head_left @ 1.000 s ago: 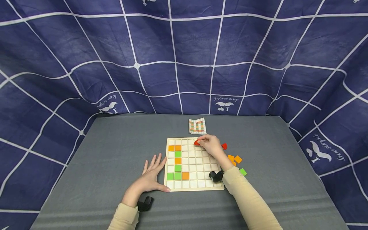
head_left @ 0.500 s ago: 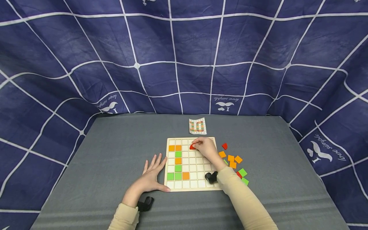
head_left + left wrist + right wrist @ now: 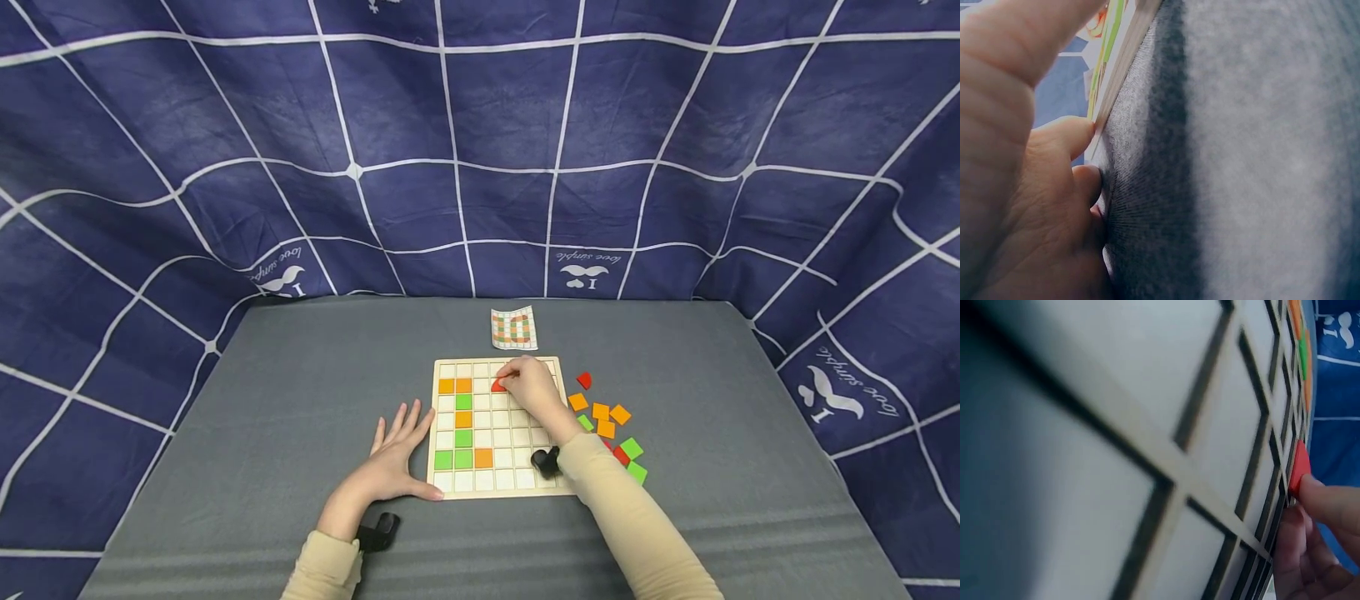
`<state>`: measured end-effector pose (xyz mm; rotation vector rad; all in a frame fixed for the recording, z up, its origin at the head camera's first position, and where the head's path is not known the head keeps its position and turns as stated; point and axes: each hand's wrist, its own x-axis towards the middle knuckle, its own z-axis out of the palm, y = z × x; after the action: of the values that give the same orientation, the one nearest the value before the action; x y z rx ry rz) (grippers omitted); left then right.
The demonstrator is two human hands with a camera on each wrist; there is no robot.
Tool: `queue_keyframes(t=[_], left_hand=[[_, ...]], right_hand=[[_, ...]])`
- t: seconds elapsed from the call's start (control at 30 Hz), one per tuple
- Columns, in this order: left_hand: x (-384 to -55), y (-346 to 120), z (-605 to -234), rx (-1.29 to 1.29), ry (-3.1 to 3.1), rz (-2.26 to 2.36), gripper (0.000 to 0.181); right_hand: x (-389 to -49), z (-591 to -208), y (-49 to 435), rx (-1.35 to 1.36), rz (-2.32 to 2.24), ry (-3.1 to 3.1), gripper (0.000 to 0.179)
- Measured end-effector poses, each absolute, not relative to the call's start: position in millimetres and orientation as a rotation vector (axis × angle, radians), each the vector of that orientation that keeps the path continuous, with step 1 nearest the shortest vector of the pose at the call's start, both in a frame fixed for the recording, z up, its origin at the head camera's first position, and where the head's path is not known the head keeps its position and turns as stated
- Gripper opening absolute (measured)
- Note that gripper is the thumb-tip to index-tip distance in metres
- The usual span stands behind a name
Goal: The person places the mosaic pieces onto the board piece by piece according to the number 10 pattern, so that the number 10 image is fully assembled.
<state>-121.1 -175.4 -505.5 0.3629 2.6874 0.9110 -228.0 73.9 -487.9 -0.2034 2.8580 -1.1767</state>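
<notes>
Partly hidden red piece [image 3: 1300,466], pinched in right fingers [image 3: 1335,505]

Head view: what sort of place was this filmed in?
Probably a curtained-off indoor recording spot: dark blue cloth with white lines hangs behind and beside a grey table, and black gear sits near the left hand.

Soft, even light fills the head view; in the left wrist view a dark shadow band crosses the blurred surface [image 3: 1260,156]; in the right, the near board [image 3: 1179,469] blurs, dim at left.
</notes>
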Motion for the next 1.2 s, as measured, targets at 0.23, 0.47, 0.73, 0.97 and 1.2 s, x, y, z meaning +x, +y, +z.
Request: queue_keyframes(t=[0.23, 0.47, 0.73, 0.97, 1.2], left_hand=[[-121.4, -175.2, -505.4, 0.366, 2.675, 0.937, 0.133], [-121.5, -175.9, -505.1, 0.371, 2.678, 0.937, 0.132], [-121.7, -176.7, -503.1, 0.37, 2.667, 0.906, 0.132], [-122.0, -176.8, -504.4, 0.373, 2.669, 0.914, 0.132], [-122.4, -176.6, -505.8, 0.357, 2.666, 0.919, 0.132]], right_hand=[[-227.1, -489.2, 73.2, -0.181, -1.134, 2.875, 0.009], [-224.9, -478.9, 84.9, -0.064, -1.299, 2.761, 0.006], [-228.0, -466.5, 117.3, 0.051, -1.396, 2.749, 0.017], [-231.1, -463.0, 155.8, 0.196, -1.333, 2.761, 0.022], [-226.2, -468.7, 189.9, 0.319, -1.26, 2.729, 0.027]])
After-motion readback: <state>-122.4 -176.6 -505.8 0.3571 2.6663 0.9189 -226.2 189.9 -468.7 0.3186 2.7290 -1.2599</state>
